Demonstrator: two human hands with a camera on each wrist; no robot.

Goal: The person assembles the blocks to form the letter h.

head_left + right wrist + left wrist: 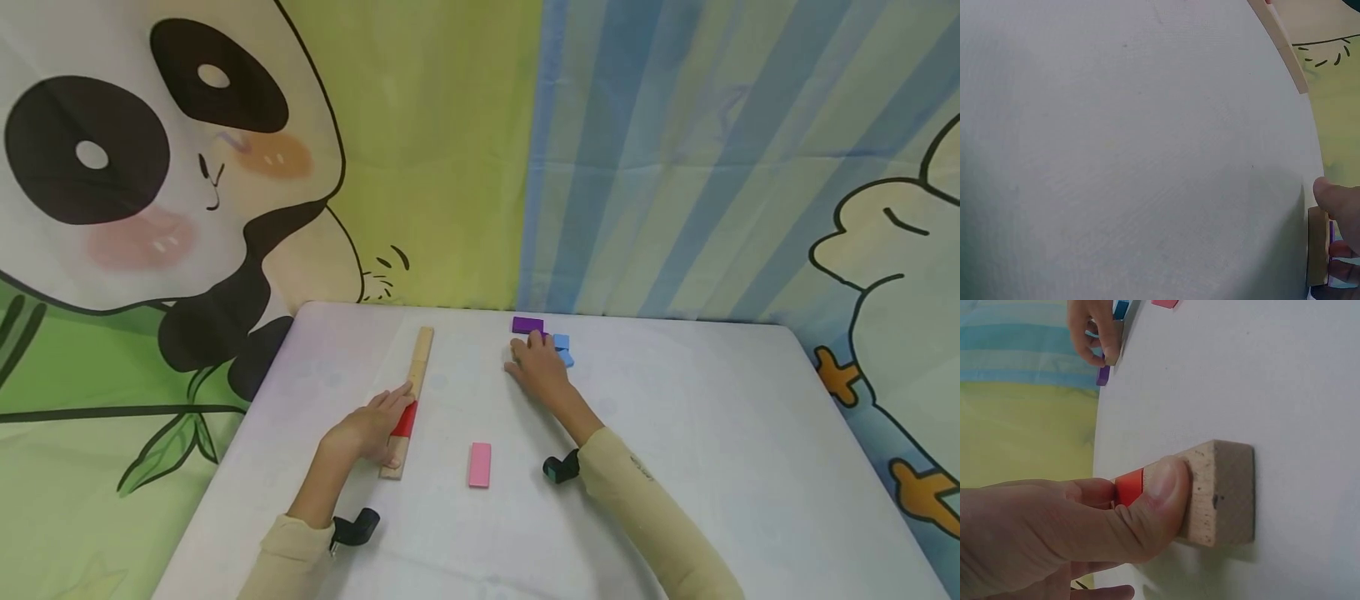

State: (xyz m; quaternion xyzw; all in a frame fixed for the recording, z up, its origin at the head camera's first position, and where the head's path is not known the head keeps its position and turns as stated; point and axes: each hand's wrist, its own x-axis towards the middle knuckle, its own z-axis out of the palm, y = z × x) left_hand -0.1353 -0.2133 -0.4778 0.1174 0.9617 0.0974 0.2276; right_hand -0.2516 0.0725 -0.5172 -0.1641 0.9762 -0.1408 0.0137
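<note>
My left hand (369,429) rests on a long row of plain wooden blocks (422,350) with a red block (403,421) among them. In the left wrist view, its thumb presses the near wooden block (1204,500), while fingertips touch the red part. Farther off at the back, my right hand (542,367) pinches a plain wooden block (1317,247), mostly hidden from the head view. Beside that hand are a purple block (528,325) and light blue blocks (561,342), partly covered by its fingers.
A pink block (480,465) lies between the two arms, nearer the front. The white table (675,417) ends at the back against a printed cloth (435,167). Each wrist carries a black camera mount (356,527).
</note>
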